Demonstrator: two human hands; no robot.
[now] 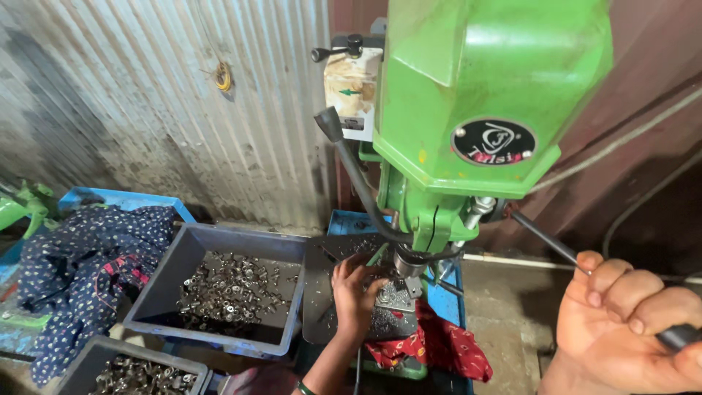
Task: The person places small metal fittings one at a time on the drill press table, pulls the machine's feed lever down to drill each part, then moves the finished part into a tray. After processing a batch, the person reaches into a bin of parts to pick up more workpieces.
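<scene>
While hands work the drill, grey crate (164, 292) holds metal parts (230, 289).

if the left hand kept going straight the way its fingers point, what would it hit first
The left hand points up and right across the dark table plate. First in that line is the small metal workpiece under the drill chuck, which its fingertips already seem to touch, though depth is unclear.

Drill press (468, 110) at centre right; bin of metal parts (227, 292) to its left, cloth (88, 256) further left, second bin (131, 373) in front. Left hand (355, 292) under the spindle; right hand (629, 329) on the feed lever (548, 241), right of the press.
</scene>
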